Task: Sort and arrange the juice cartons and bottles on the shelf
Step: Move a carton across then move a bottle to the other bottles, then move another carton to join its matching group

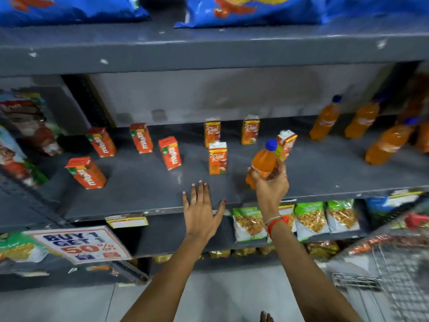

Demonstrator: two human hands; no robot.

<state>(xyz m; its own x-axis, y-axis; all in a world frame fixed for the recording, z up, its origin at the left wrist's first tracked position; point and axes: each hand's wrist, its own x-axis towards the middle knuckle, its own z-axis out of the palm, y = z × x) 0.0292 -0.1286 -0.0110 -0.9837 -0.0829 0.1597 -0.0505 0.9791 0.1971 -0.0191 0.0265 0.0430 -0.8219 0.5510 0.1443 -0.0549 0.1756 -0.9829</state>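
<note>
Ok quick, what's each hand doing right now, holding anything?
Left hand: open, fingers spread flat on the shelf edge, holding nothing.
Right hand: closed around an orange bottle with a blue cap.

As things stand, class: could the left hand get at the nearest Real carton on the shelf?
Probably yes. The left hand lies open and empty on the shelf edge, and the shelf between it and the carton is bare. The right hand, holding a bottle, is off to one side.
</note>
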